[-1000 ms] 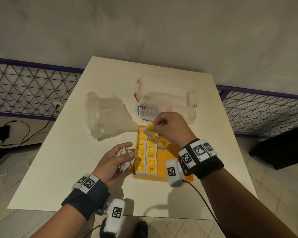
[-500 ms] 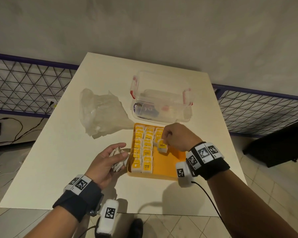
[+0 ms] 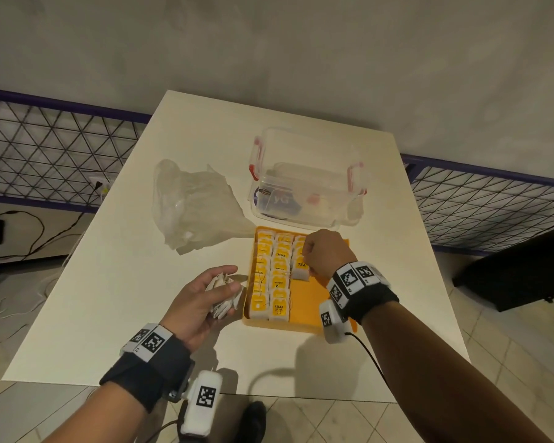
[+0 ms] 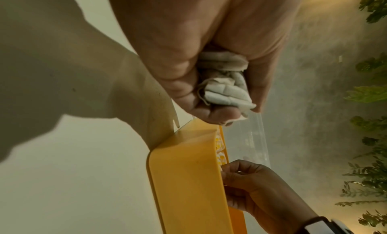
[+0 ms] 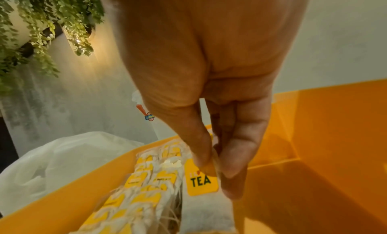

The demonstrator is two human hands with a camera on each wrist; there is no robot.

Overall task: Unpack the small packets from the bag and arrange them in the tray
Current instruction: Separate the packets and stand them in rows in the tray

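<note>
An orange tray (image 3: 304, 295) (image 4: 186, 179) (image 5: 324, 138) sits on the white table, with rows of yellow-tagged tea packets (image 3: 271, 273) (image 5: 146, 188) filling its left side. My right hand (image 3: 325, 254) (image 5: 213, 158) is over the third row and pinches a tea packet (image 3: 301, 269) (image 5: 201, 181) marked TEA by its top edge, the packet lying in the tray. My left hand (image 3: 205, 298) (image 4: 220, 88) rests left of the tray and grips a bunch of white packets (image 3: 223, 294) (image 4: 226, 88). The crumpled clear bag (image 3: 192, 203) (image 5: 52, 163) lies behind it.
A clear lidded box with red clips (image 3: 304, 183) stands just behind the tray. The tray's right half (image 3: 311, 310) shows bare orange floor. Metal mesh railings (image 3: 45, 155) flank the table, and cables lie on the floor at left.
My right hand came down from above the tray's far end and toward me, lowering the TEA packet into the third row. My left hand keeps hold of its bunch.
</note>
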